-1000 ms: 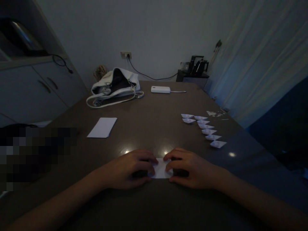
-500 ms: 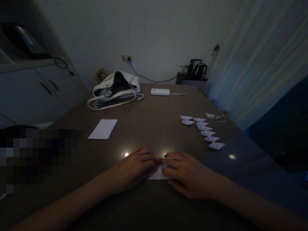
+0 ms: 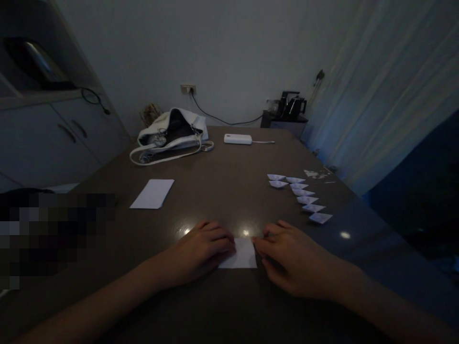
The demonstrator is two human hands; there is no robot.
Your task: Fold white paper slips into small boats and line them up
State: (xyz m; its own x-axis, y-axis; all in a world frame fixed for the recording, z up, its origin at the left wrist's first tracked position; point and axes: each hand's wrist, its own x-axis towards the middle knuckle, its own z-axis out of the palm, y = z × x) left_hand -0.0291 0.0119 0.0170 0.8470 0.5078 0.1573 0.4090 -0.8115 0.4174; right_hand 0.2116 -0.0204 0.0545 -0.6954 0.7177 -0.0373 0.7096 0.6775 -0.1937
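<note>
Left hand [image 3: 205, 247]: fingers curled over the left end of our small white sheet [image 3: 243, 255]. Right hand [image 3: 293, 257]: fingers bent, drawn back from mid-sheet to its right edge. Whether either pinches paper, we cannot tell. Sheet flat on the table [image 3: 215, 196], more face bared; we judge that side smoothed. Beyond, rightward: folded paper pieces [image 3: 306, 200].

Big brown tabletop [image 3: 222, 191] looks smooth and pretty glossy from here, light bounces right off it. Small white rectangular paper sheet [image 3: 242, 255] and little white folded paper boats [image 3: 304, 193]: matt. White oblong power bank [image 3: 238, 139]: smooth plastic, I'd say. Pale draped curtain [image 3: 366, 95]: thin cloth.
</note>
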